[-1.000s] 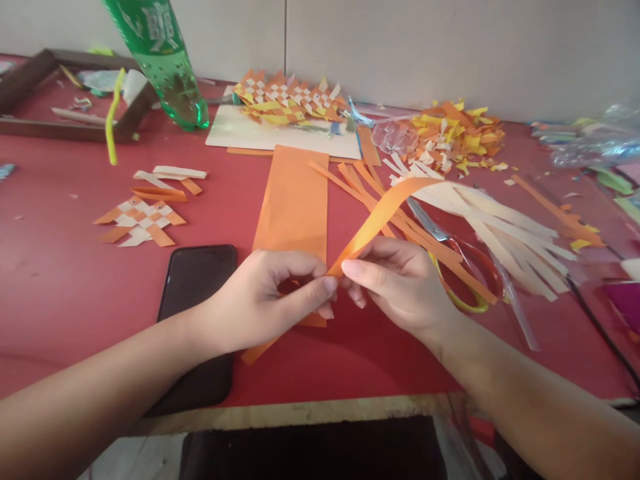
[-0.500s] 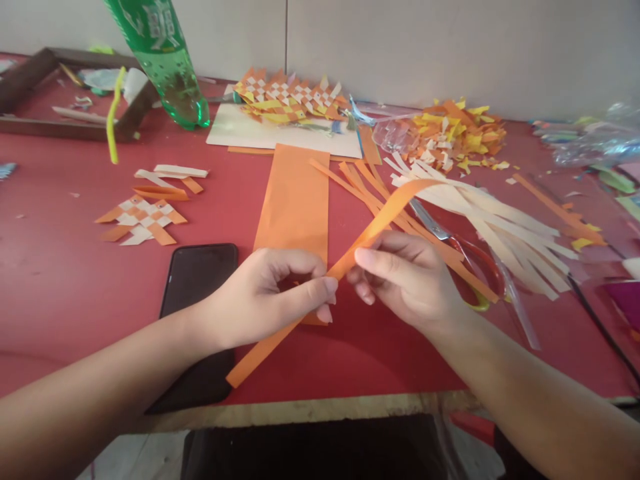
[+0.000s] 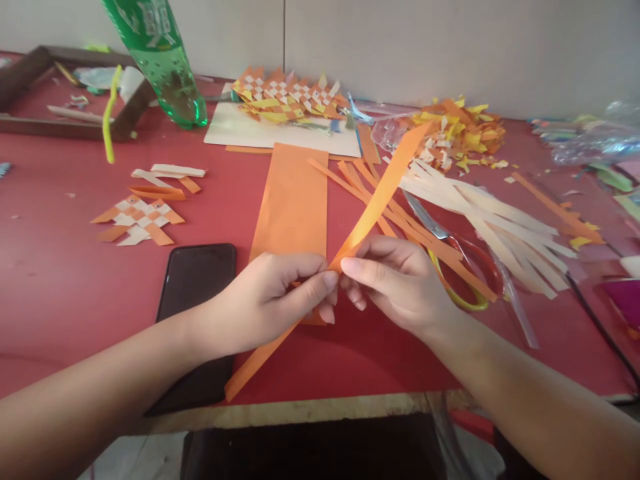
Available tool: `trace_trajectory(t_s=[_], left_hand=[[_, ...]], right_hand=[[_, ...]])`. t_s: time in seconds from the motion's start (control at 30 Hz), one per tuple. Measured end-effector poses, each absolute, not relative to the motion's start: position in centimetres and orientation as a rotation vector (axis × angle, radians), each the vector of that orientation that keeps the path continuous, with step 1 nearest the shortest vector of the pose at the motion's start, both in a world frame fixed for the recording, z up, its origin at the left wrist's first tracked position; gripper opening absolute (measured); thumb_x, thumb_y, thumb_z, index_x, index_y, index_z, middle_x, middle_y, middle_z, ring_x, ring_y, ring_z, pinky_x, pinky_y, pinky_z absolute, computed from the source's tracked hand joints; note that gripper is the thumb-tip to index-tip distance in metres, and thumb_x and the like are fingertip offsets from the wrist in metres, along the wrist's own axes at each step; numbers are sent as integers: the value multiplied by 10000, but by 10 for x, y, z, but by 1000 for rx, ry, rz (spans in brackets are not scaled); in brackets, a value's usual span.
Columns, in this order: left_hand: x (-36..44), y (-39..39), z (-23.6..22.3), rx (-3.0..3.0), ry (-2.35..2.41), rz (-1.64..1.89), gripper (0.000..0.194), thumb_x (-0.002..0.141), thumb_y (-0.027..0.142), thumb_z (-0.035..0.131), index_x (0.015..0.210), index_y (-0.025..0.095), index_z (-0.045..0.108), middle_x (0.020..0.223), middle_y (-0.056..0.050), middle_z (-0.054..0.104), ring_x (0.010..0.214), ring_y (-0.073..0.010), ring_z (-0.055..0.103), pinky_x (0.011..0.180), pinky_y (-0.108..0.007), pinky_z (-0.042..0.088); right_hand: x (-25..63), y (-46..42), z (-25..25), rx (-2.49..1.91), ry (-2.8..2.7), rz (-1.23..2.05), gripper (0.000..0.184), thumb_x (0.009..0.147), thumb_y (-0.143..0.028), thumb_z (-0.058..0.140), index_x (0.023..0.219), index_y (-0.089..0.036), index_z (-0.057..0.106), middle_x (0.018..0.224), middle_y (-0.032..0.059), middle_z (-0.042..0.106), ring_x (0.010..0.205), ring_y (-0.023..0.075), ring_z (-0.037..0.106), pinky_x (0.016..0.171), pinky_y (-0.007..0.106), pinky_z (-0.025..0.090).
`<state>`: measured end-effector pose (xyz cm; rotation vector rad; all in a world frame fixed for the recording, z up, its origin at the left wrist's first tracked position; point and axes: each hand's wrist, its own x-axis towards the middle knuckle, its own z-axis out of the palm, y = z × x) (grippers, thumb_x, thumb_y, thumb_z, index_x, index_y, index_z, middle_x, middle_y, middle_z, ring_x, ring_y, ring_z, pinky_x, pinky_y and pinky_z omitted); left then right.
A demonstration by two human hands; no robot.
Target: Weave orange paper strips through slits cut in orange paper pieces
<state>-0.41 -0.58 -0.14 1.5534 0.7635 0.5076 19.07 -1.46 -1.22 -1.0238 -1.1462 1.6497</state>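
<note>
A long orange paper strip (image 3: 381, 195) runs slantwise through both hands. Its far part rises up to the right, and its tail hangs down to the lower left past the phone. My left hand (image 3: 287, 293) pinches the strip between thumb and fingers. Close beside it, my right hand (image 3: 395, 277) grips the strip with thumb on top; the fingertips beneath are partly hidden. Behind the hands lies a wide orange paper sheet (image 3: 295, 200), partly covered by my left hand. A black phone (image 3: 197, 283) lies under my left wrist.
Orange strips (image 3: 425, 233) lie across scissors (image 3: 425, 217), beside cream strips (image 3: 493, 220). At left sits a woven paper fish (image 3: 143, 217). More woven pieces (image 3: 290, 97) and paper scraps (image 3: 457, 133) line the wall. A green bottle (image 3: 167, 73) stands near a brown frame (image 3: 20, 125).
The strip's far end has lifted from the cream strips and now points up. Its tail has slid farther out at lower left. My right hand moved right along it, then back toward the left.
</note>
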Motion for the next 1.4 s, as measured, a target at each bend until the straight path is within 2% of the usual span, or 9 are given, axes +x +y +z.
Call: trace_trajectory(t_s=[0.27, 0.63, 0.9, 1.17, 1.4], left_hand=[[-4, -6, 3, 1602, 786, 460, 341, 998, 277, 428, 744, 146, 613, 699, 1, 678, 642, -76, 611, 637, -164, 487], [-4, -5, 4, 1546, 789, 454, 330, 972, 243, 463, 717, 141, 645, 707, -18, 694, 684, -110, 650, 692, -208, 506], [-5, -3, 1, 1587, 795, 450, 330, 989, 338, 447, 824, 154, 666, 800, -36, 736, 778, -153, 684, 734, -258, 519], [-6, -2, 3, 1545, 806, 476, 295, 955, 288, 520, 774, 137, 696, 700, -30, 731, 661, -129, 674, 648, -218, 534], [-6, -3, 4, 1557, 823, 458, 297, 945, 277, 530, 762, 132, 713, 683, -33, 739, 619, -121, 664, 614, -207, 522]], right_hand=[[192, -12, -11, -1063, -1085, 1644, 210, 760, -283, 786, 634, -175, 656, 563, -29, 639, 416, 63, 535, 358, 170, 407], [192, -9, -9, -1099, -1020, 1583, 206, 732, -254, 787, 613, -181, 635, 567, -17, 655, 418, 77, 542, 369, 191, 416], [191, -13, -14, -1038, -1130, 1660, 163, 776, -266, 777, 688, -170, 679, 614, -16, 652, 455, 73, 560, 386, 186, 439], [188, -16, -15, -1044, -1120, 1676, 170, 773, -266, 777, 678, -173, 669, 592, -14, 645, 468, 90, 576, 391, 190, 439], [188, -11, -10, -1109, -1003, 1598, 189, 731, -252, 777, 622, -183, 640, 563, -23, 643, 414, 77, 532, 369, 199, 419]])
